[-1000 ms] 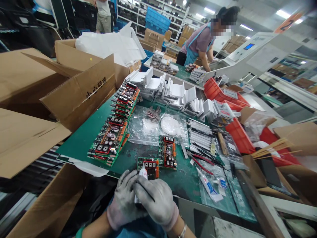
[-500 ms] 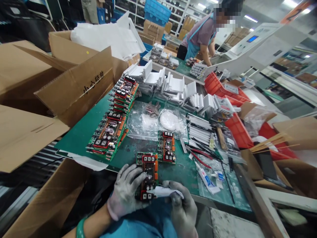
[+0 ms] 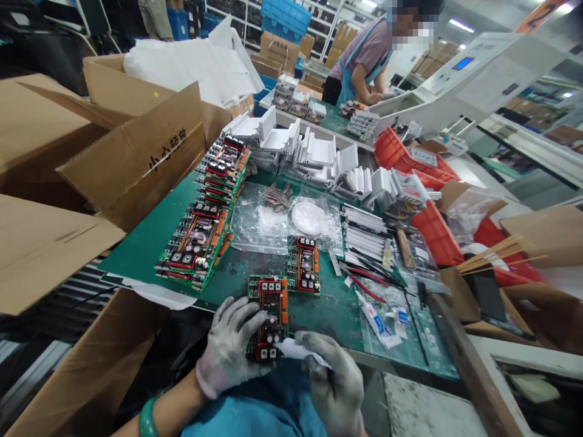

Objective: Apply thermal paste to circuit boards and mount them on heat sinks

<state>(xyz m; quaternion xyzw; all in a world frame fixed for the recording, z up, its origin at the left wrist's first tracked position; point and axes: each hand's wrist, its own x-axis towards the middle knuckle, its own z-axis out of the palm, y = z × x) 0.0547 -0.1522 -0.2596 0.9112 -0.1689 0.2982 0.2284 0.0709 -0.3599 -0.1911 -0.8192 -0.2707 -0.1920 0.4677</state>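
Close to my body, a circuit board (image 3: pixel 272 315) with red-framed black blocks sits at the table's near edge. My left hand (image 3: pixel 232 346), in a stained whitish glove, grips it along the left side, fingers reaching over its face. In my right hand (image 3: pixel 334 376), gloved too, is a small white squeeze tube (image 3: pixel 298 350), pinched between thumb and fingers. The tube's nozzle points left at the lower red-framed block, and I cannot tell if it touches. Just behind lies a second circuit board (image 3: pixel 304 267). Stacked circuit boards (image 3: pixel 194 243) stand to the left.
Finned metal heatsinks (image 3: pixel 314 152) line the back. Plastic bags (image 3: pixel 259 221), a white disc (image 3: pixel 308 218), white strips (image 3: pixel 364 237), red-handled pliers (image 3: pixel 368 285) and another tube (image 3: pixel 378 321) cover the right side. Cardboard boxes (image 3: pixel 132 158) flank the left. A co-worker (image 3: pixel 359 60) stands beyond.
The tube in my right hand has shifted slightly left and tilted along the board's lower block. My left hand keeps its hold. The whole view has moved a little.
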